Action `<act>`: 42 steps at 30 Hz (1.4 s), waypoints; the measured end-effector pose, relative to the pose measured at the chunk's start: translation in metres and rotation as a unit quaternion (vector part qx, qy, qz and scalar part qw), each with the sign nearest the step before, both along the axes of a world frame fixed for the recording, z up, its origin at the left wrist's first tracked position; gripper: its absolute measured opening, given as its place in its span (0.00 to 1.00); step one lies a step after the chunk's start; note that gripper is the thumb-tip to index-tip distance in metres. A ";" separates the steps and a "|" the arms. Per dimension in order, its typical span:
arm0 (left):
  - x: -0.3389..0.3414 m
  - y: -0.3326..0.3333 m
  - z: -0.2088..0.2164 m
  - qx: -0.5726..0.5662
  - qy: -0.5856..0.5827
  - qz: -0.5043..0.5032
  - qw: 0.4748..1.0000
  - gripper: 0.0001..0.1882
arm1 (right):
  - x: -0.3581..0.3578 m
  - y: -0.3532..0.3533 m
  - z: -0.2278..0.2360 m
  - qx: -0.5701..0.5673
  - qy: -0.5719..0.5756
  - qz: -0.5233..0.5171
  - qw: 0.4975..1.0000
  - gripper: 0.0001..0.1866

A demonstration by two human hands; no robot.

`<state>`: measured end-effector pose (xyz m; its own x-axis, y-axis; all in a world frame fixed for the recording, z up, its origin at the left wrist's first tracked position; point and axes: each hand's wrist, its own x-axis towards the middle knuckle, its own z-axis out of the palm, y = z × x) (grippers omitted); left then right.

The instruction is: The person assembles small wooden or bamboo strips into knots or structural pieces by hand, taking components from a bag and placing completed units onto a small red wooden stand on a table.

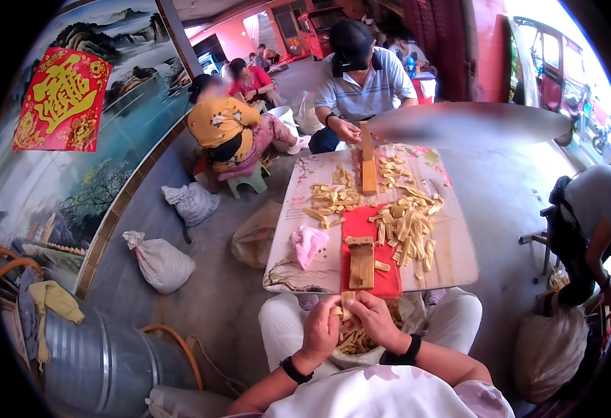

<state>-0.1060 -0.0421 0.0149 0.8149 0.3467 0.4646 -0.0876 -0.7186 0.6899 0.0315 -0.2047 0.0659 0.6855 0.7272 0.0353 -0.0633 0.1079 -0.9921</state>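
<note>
Both my hands meet over my lap, just off the table's near edge. My left hand and my right hand are closed on one flat, pale yellow strip, which is bent between the fingertips. It resembles bean curd skin, though I cannot be sure. Below them an open sack between my knees holds many small folded pieces. Ahead, a wooden block with a raised crosspiece rests on a red sheet. Loose strips lie heaped beside it on the table.
A pink cloth lies on the table's left. Across it a person works at a long wooden board. Tied sacks and a metal drum stand to my left. Another person bends over at right.
</note>
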 end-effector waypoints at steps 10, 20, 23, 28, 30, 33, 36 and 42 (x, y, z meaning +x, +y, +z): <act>0.017 0.001 0.027 0.039 -0.033 -0.027 0.998 0.20 | 0.006 -0.016 -0.006 0.019 -0.158 0.051 0.986 0.16; 0.021 0.012 -0.009 -0.503 0.069 -0.217 0.834 0.08 | 0.019 -0.034 0.018 -0.096 -0.459 -0.033 0.883 0.16; 0.020 0.022 -0.011 -0.379 0.082 -0.160 0.908 0.09 | 0.018 -0.029 0.015 -0.037 -0.300 0.032 0.953 0.14; 0.012 0.024 -0.019 -0.234 0.026 -0.060 0.970 0.11 | 0.014 -0.023 0.016 0.017 -0.162 0.109 0.981 0.15; 0.016 -0.001 -0.002 -0.260 0.013 -0.034 0.965 0.13 | 0.022 -0.022 0.011 0.010 -0.167 0.091 0.982 0.16; 0.016 -0.021 0.015 -0.276 -0.014 -0.016 0.961 0.14 | 0.022 -0.021 -0.001 0.038 -0.115 0.013 0.993 0.14; 0.013 -0.027 0.022 -0.258 -0.011 -0.001 0.966 0.12 | 0.024 -0.024 -0.008 0.071 -0.043 0.047 0.995 0.13; 0.007 -0.016 0.031 -0.279 -0.004 -0.003 0.960 0.08 | 0.030 -0.038 -0.006 0.066 0.146 0.048 0.986 0.16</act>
